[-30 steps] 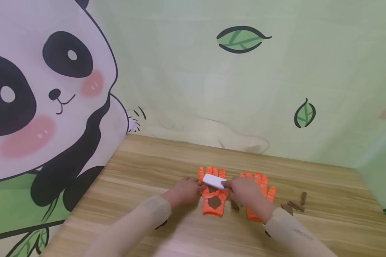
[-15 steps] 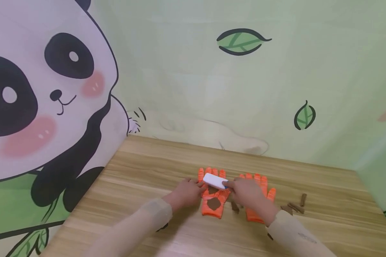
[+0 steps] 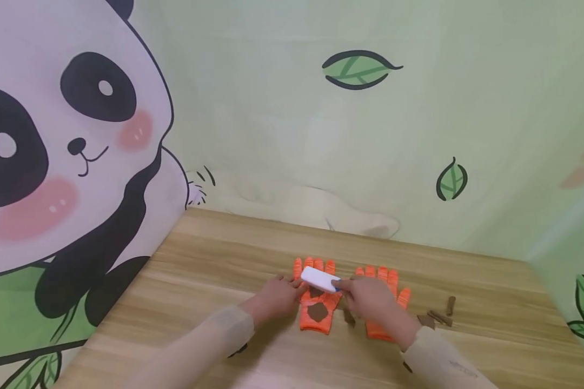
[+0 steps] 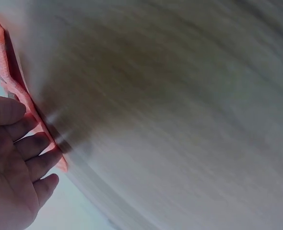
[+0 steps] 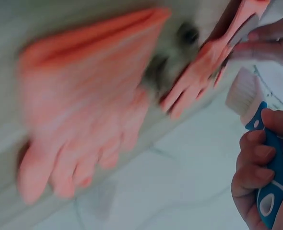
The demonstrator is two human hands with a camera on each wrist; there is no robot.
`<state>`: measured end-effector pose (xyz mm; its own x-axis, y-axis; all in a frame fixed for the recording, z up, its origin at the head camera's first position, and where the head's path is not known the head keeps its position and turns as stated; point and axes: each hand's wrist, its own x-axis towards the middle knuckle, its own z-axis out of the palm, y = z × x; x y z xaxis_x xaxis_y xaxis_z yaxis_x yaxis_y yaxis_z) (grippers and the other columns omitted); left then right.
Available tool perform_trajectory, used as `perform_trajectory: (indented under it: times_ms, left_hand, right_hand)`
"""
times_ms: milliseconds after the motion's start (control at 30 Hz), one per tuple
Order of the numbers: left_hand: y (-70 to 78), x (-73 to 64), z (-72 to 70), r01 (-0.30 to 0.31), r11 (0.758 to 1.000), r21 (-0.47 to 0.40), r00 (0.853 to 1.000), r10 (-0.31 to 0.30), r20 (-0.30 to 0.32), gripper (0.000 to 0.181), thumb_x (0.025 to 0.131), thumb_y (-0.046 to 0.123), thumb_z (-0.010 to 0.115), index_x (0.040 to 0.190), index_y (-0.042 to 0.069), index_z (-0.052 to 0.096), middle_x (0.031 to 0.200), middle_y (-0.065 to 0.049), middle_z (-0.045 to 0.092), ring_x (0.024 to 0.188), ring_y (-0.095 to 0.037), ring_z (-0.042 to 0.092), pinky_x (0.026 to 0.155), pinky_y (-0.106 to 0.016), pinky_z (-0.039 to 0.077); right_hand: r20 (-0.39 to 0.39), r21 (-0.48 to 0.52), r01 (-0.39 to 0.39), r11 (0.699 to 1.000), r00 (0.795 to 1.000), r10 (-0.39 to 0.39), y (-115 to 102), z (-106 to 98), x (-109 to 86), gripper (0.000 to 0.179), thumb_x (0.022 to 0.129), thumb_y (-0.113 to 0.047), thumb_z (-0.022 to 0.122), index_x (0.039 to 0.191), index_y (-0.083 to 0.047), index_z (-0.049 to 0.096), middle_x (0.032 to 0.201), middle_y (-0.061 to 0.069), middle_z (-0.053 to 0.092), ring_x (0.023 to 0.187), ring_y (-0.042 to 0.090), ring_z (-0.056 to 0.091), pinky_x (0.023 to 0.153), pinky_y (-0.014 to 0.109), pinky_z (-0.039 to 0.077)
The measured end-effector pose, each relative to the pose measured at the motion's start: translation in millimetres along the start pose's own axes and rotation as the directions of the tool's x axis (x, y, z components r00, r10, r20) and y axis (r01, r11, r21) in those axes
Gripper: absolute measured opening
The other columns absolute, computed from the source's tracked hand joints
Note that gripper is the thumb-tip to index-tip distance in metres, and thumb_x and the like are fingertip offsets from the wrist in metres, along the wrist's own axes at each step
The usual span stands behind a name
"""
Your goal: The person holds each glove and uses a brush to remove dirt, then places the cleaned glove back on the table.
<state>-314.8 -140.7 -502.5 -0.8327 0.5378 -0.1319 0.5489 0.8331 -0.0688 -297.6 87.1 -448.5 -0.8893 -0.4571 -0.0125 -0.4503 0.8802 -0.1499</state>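
Observation:
Two orange knitted gloves lie side by side, fingers pointing away. My left hand (image 3: pixel 278 293) rests its fingers on the side edge of the left glove (image 3: pixel 313 325). In the left wrist view my left hand (image 4: pixel 17 167) has its fingers loosely extended along that glove's edge. My right hand (image 3: pixel 370 296) grips a brush (image 3: pixel 319 279) by its blue handle; its white head is over the left glove's palm. Pale bristles of the brush (image 5: pixel 244 98) show in the right wrist view. A brown patch (image 3: pixel 317 312) marks the glove near the cuff, another partly shows under the brush.
The right glove (image 3: pixel 379 329) lies partly under my right forearm. Brown flat and rolled pieces (image 3: pixel 438 317) lie to its right, and another brown piece (image 3: pixel 349 317) is between the gloves. A panda-printed cloth (image 3: pixel 292 108) backs the wooden table (image 3: pixel 224 232).
The head view has shifted slightly, so the table scene sits a little further left and lower. Both hands keep nearly the same places, with the brush still over the left glove.

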Motion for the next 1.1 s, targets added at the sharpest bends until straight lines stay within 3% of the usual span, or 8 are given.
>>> perform_trajectory:
  times_ms: [100, 233, 433, 667, 867, 967, 1100]
  left_hand:
    - [-1.4, 0.5, 1.3, 0.000, 1.000, -0.020, 1.000, 0.000, -0.007, 0.042, 0.105, 0.024, 0.052, 0.146, 0.019, 0.059, 0.151, -0.002, 0.059, 0.140, -0.024, 0.057, 0.115, -0.044, 0.048]
    - [-2.2, 0.8, 1.2, 0.018, 0.999, -0.039, 1.000, -0.017, 0.025, 0.041, 0.105, 0.024, 0.050, 0.145, 0.019, 0.060, 0.153, -0.003, 0.057, 0.143, -0.024, 0.055, 0.117, -0.043, 0.045]
    - [-1.8, -1.2, 2.7, 0.015, 1.000, -0.018, 0.999, -0.014, 0.030, 0.041, 0.105, 0.026, 0.051, 0.144, 0.020, 0.061, 0.152, -0.002, 0.058, 0.142, -0.023, 0.055, 0.117, -0.040, 0.046]
    - [-1.1, -0.9, 5.9, -0.002, 1.000, -0.021, 1.000, 0.002, -0.015, 0.043, 0.102, 0.022, 0.052, 0.143, 0.018, 0.062, 0.150, -0.003, 0.060, 0.140, -0.023, 0.058, 0.114, -0.041, 0.048]
    - [0.2, -3.1, 1.7, 0.026, 0.999, -0.020, 0.999, -0.026, 0.020, 0.041, 0.104, 0.024, 0.052, 0.143, 0.018, 0.061, 0.152, -0.003, 0.059, 0.141, -0.023, 0.057, 0.116, -0.041, 0.047]
    - [0.1, -4.5, 1.4, 0.038, 0.998, -0.052, 0.999, -0.037, 0.017, 0.041, 0.104, 0.025, 0.053, 0.143, 0.017, 0.062, 0.152, -0.004, 0.058, 0.141, -0.024, 0.057, 0.116, -0.041, 0.046]
    - [0.6, -4.5, 4.5, 0.028, 0.991, -0.129, 0.999, -0.031, -0.017, 0.046, 0.103, 0.033, 0.057, 0.145, 0.015, 0.060, 0.152, -0.008, 0.057, 0.141, -0.028, 0.056, 0.115, -0.044, 0.047]
  right_hand:
    - [-0.033, -0.024, 0.023, 0.999, 0.999, -0.024, -4, 10, 7.1, 0.033, 0.096, -0.014, 0.069, 0.128, -0.019, 0.074, 0.081, 0.005, 0.066, 0.059, 0.013, 0.042, 0.052, 0.024, 0.027]
    - [-0.050, -0.025, -0.002, 1.000, 0.999, 0.001, 9, 18, 0.2, 0.032, 0.096, -0.010, 0.068, 0.126, -0.018, 0.075, 0.076, 0.006, 0.065, 0.059, 0.013, 0.041, 0.052, 0.024, 0.027]
    - [-0.025, -0.006, -0.052, 0.999, 0.998, 0.052, 17, 5, -13.2, 0.032, 0.097, -0.011, 0.067, 0.126, -0.021, 0.075, 0.076, 0.005, 0.067, 0.056, 0.012, 0.036, 0.049, 0.024, 0.022]
    - [-0.015, -0.059, 0.032, 0.998, 0.999, -0.033, -5, 9, 6.3, 0.036, 0.096, -0.014, 0.068, 0.131, -0.020, 0.072, 0.082, 0.007, 0.066, 0.058, 0.013, 0.040, 0.050, 0.025, 0.028]
    - [-0.025, -0.115, -0.010, 0.993, 1.000, 0.007, 13, 13, -7.0, 0.038, 0.094, -0.009, 0.069, 0.129, -0.024, 0.073, 0.077, 0.003, 0.062, 0.057, 0.013, 0.038, 0.049, 0.024, 0.023]
    - [-0.059, -0.096, -0.035, 0.995, 0.998, 0.029, 19, 9, -12.9, 0.035, 0.096, -0.012, 0.069, 0.128, -0.025, 0.074, 0.075, 0.003, 0.062, 0.054, 0.012, 0.036, 0.047, 0.024, 0.021]
    - [-0.057, -0.079, 0.039, 0.996, 0.997, -0.043, 10, 7, -12.3, 0.035, 0.096, -0.012, 0.069, 0.129, -0.022, 0.073, 0.078, 0.004, 0.063, 0.055, 0.012, 0.039, 0.047, 0.024, 0.025]
